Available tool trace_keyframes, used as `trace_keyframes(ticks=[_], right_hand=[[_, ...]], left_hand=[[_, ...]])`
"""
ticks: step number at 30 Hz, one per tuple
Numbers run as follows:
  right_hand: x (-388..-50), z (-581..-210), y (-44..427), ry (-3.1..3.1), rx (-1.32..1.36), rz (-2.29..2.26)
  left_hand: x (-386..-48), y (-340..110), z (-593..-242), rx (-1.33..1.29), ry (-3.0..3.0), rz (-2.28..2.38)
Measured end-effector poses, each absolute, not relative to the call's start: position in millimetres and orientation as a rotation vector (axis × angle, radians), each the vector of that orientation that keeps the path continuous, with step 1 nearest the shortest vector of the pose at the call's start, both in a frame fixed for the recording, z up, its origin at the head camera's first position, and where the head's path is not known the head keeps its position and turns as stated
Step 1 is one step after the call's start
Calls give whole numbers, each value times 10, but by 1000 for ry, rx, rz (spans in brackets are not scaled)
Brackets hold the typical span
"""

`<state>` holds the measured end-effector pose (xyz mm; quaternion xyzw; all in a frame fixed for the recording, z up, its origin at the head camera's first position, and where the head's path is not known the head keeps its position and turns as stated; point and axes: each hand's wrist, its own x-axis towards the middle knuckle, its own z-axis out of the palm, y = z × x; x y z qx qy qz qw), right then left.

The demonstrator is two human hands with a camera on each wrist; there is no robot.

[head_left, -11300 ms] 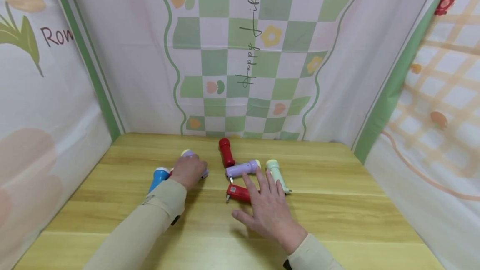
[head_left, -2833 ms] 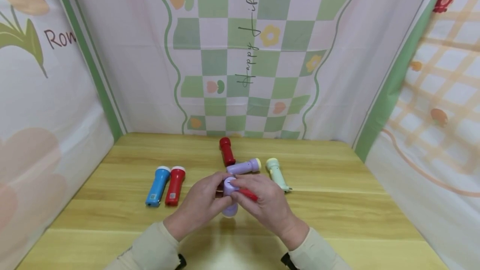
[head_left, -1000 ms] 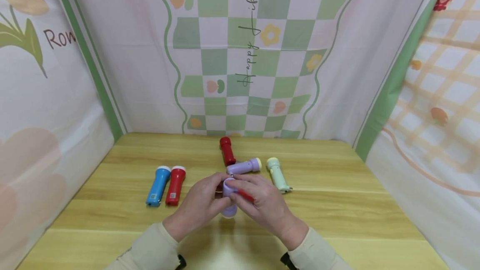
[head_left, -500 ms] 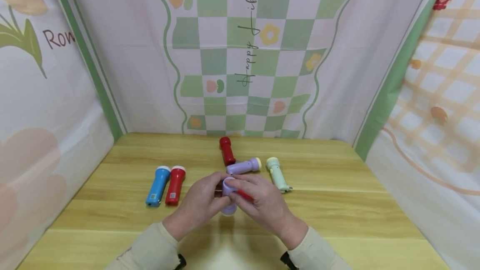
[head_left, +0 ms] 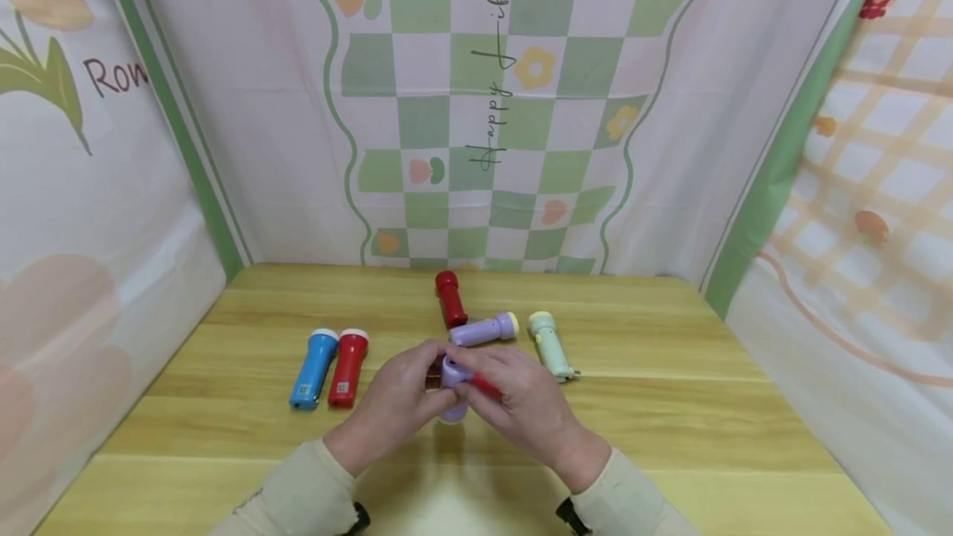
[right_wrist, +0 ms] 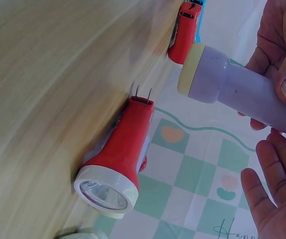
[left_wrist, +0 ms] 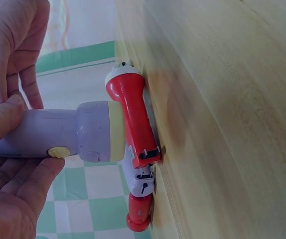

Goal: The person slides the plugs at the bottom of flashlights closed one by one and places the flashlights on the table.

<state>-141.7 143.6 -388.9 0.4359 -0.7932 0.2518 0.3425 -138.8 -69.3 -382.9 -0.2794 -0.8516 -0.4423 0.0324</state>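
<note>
A purple flashlight [head_left: 452, 414] with a cream rim and a yellow switch [left_wrist: 59, 152] is held head down above the table. My left hand [head_left: 395, 404] grips its body between thumb and fingers. From the other side, my right hand [head_left: 534, 410] holds the base end, its thumb against the body and its fingers at the top. A dark slot shows in that end. Behind the right hand lies a red flashlight [right_wrist: 125, 142], plug prongs out, mostly covered in the head view. Past the hands lie another purple flashlight [head_left: 484, 331] and a dark red flashlight [head_left: 450, 300].
A blue flashlight [head_left: 314, 369] and a red one with a white rim, the left red flashlight [head_left: 347, 369], lie side by side at left. At right lies a mint flashlight [head_left: 551, 347]. Printed cloth walls enclose the wooden table [head_left: 670, 420] at the back and sides.
Since the oldest frame, the purple flashlight has come from the left into both hands, upside down at centre. In the last half second it shifts slightly up, and the right fingers move on its base.
</note>
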Motion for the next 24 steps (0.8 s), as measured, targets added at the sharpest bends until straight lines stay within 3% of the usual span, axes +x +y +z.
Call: trace_keyframes(ticks=[24], right_hand=[[-1402, -3910, 1415, -2116, 1092, 585]], left_hand=[[-1418, -700, -3862, -896, -2612, -1197]])
